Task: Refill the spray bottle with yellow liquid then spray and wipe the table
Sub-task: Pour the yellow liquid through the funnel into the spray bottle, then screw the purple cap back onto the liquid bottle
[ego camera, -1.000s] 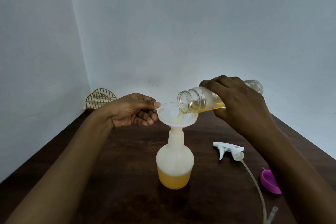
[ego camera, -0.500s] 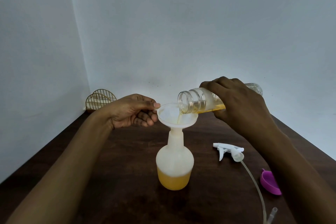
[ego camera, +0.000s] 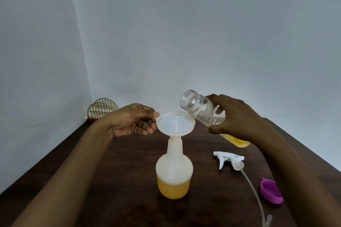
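Left hand (ego camera: pixel 132 121), fingers pinching funnel (ego camera: pixel 175 122) rim on spray bottle (ego camera: pixel 174 167); right hand (ego camera: pixel 238 116), fingers curled round clear bottle (ego camera: pixel 199 108), mouth tilted up; spray head (ego camera: pixel 228 159) below right fingers

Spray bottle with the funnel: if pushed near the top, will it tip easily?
Probably not easily: the liquid sits low in the wide base of the spray bottle. Yet the narrow neck carries a broad funnel, so a high push may rock it; the left hand pinches the rim, likely for steadiness.
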Action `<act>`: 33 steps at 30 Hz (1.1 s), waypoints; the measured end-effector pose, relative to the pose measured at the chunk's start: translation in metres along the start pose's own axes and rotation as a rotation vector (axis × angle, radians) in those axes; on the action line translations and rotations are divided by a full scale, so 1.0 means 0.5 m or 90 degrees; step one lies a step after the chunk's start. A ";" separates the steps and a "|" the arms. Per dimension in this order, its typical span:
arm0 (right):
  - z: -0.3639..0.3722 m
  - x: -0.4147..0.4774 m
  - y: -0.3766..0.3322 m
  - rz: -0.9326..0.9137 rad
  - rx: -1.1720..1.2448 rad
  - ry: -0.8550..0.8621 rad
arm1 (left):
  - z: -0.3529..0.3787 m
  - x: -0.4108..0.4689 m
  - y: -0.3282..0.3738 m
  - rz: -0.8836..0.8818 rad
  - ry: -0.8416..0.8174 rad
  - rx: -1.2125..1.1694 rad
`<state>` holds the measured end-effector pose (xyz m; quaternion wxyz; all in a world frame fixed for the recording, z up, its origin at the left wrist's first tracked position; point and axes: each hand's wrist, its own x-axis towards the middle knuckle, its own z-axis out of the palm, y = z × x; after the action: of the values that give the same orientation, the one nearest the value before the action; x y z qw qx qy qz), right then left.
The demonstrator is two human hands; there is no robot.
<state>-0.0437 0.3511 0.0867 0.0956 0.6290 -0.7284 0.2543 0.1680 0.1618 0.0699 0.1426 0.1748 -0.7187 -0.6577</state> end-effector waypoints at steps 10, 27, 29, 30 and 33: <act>0.002 -0.004 0.011 0.079 0.218 -0.118 | 0.012 -0.010 0.002 -0.014 0.018 0.000; -0.037 -0.071 -0.019 0.135 0.436 0.000 | 0.045 -0.036 0.049 -0.087 0.099 0.102; -0.042 -0.081 -0.028 0.130 0.435 0.013 | 0.050 -0.041 0.052 -0.095 0.102 0.122; -0.045 -0.086 -0.032 0.128 0.431 0.017 | 0.053 -0.044 0.054 -0.099 0.104 0.131; -0.052 -0.100 -0.047 0.121 0.417 0.029 | 0.059 -0.055 0.060 -0.106 0.121 0.148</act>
<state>-0.0161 0.4052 0.0921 -0.1190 0.5499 -0.6611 0.4964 0.1780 0.2024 0.0978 0.1334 0.3107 -0.7564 -0.5599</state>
